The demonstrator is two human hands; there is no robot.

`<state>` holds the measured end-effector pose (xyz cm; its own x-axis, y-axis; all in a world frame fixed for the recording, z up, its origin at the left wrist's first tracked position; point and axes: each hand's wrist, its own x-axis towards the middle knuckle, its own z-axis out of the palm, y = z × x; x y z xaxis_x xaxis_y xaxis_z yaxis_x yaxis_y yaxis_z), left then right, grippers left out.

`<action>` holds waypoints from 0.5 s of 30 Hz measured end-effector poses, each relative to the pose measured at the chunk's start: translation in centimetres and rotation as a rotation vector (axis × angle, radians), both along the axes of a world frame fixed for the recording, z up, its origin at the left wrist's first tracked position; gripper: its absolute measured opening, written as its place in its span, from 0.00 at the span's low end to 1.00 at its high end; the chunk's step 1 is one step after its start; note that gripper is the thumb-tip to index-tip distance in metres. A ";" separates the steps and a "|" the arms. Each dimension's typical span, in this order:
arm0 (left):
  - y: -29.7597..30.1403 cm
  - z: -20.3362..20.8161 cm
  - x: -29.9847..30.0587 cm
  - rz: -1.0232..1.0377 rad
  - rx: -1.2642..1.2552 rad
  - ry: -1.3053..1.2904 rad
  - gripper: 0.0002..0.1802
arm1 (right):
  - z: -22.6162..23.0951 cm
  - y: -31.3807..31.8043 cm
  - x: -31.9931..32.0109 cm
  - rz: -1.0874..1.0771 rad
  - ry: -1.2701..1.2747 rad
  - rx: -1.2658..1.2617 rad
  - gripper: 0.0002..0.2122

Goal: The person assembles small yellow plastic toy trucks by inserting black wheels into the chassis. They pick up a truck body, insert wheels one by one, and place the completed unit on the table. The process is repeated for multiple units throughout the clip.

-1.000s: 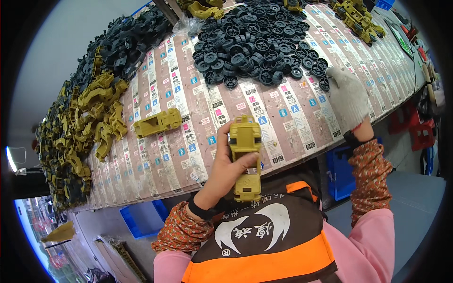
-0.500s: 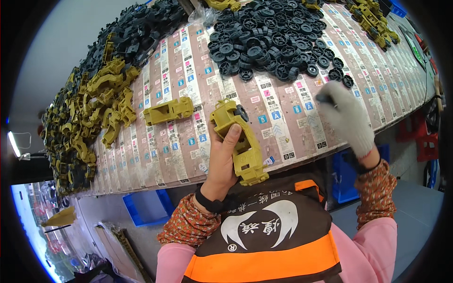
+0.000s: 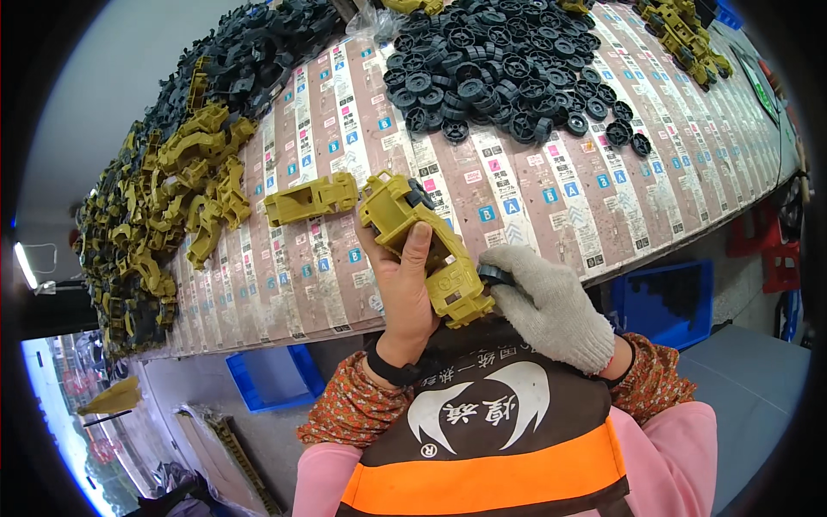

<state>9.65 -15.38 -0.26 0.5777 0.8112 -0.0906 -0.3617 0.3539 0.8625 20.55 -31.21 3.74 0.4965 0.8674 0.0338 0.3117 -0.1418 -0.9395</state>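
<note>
In my bare left hand [image 3: 403, 293] is a yellow toy vehicle body [image 3: 455, 283], tilted, with the thumb pressed on its side. One black wheel [image 3: 420, 191] sits at its far end. My right hand [image 3: 551, 310], in a pale knitted glove, pinches another black toy wheel [image 3: 494, 275] at the right side of the body's near end. Whether that wheel is on an axle cannot be seen, as the fingers cover part of it. A second yellow vehicle body [image 3: 310, 200] lies on the table just left of the held one.
Loose black wheels [image 3: 500, 69] form a pile at the far middle of the table [image 3: 603, 220]. Yellow bodies [image 3: 194, 164] and dark parts [image 3: 241, 60] are heaped at the left. More yellow bodies [image 3: 680, 43] lie far right. Blue bins [image 3: 276, 379] stand below the table edge.
My right hand has come from near the wheel pile down and left to the held body, bringing a wheel. My left hand and the vehicle body have shifted slightly left and turned.
</note>
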 end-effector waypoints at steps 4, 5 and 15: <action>0.1 -0.2 -0.3 -0.010 0.027 0.016 0.41 | -0.1 0.1 -0.1 -0.028 0.097 -0.037 0.14; 0.1 -0.2 -0.2 -0.007 0.044 0.024 0.42 | -0.4 0.2 -0.1 -0.033 0.046 -0.025 0.14; -0.2 -0.5 -0.3 0.011 0.079 0.049 0.47 | -0.4 0.3 0.0 0.017 -0.053 0.026 0.17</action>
<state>9.34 -15.53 -0.73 0.5652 0.8232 -0.0541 -0.3218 0.2804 0.9043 20.55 -30.93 3.37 0.4785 0.8742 0.0819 0.3630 -0.1120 -0.9250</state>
